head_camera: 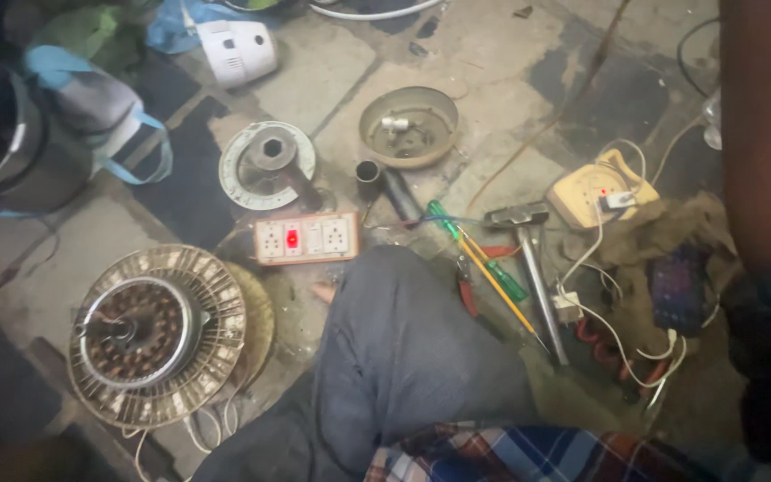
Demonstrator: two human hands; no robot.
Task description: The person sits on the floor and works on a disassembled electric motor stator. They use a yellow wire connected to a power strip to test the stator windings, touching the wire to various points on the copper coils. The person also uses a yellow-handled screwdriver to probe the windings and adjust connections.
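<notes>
Cracked concrete floor [493,54] spreads out under a seated person's bent knee [403,339], littered with repair gear. Neither hand shows in this view, so I cannot tell whether they are spread or gripping anything. Nearest the knee lies a switched-on socket board [305,238], with a fan motor [149,335] to its left and a hammer [533,259], screwdrivers [484,263] and pliers [468,290] to its right. Work looks paused between steps; picking any tool up would need a reach forward.
</notes>
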